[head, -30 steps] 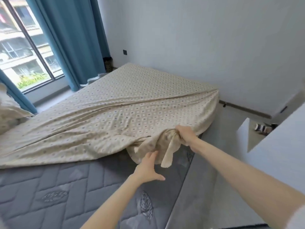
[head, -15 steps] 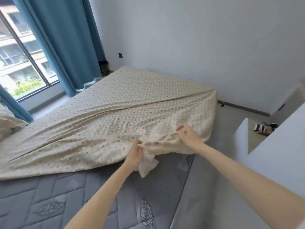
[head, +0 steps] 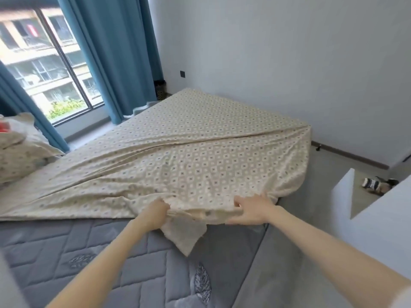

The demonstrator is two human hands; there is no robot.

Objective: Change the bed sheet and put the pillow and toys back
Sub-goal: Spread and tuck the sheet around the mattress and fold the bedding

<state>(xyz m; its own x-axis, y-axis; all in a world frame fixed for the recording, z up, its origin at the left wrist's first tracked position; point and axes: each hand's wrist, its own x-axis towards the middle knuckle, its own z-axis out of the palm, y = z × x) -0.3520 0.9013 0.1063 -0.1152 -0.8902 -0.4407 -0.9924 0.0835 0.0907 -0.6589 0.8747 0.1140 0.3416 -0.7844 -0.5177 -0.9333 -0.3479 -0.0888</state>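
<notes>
Surroundings:
- A blue curtain (head: 115, 52) hangs beside the window (head: 44, 63) at the far left of the bed.
- A small dark basket (head: 160, 90) stands in the room corner, below a dark wall socket (head: 182, 73).
- A patterned pillow (head: 20, 147) lies at the left edge of the bed, touching the sheet.
- A white partition (head: 378, 218) stands to the right. Behind it, a striped item (head: 373, 183) lies on the floor; its type cannot be determined.

Task item: the patterned bed sheet (head: 200, 156) covers the far part of the grey quilted mattress (head: 89, 252). The near part of the mattress is bare. Nothing lies between the hands and the sheet edge.

Hands:
- The left hand (head: 155, 213) has its fingers curled tightly round the gathered near edge of the sheet.
- The right hand (head: 253, 210) grips the same edge near the right side of the mattress, fingers bent into the fabric.
- A loose sheet corner (head: 186, 236) hangs between both hands onto the mattress.
</notes>
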